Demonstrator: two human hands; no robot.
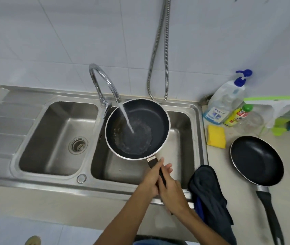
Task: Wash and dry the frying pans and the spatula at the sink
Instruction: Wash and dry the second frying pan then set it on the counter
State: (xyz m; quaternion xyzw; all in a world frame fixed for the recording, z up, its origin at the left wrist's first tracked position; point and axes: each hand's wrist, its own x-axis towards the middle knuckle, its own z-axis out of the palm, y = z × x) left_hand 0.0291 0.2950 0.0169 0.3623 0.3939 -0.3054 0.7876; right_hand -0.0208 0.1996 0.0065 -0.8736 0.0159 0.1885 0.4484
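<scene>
A dark non-stick frying pan is held over the right sink basin under the running tap; water strikes its inside and pools there. My left hand and my right hand both grip its black handle, left just ahead of right. A second black frying pan lies on the counter to the right, handle towards me. No spatula is visible.
The left basin has a drain strainer. A dark cloth hangs over the sink's front right corner. A yellow sponge, soap bottles and a green-and-white squeegee sit at the back right. A metal hose hangs on the wall.
</scene>
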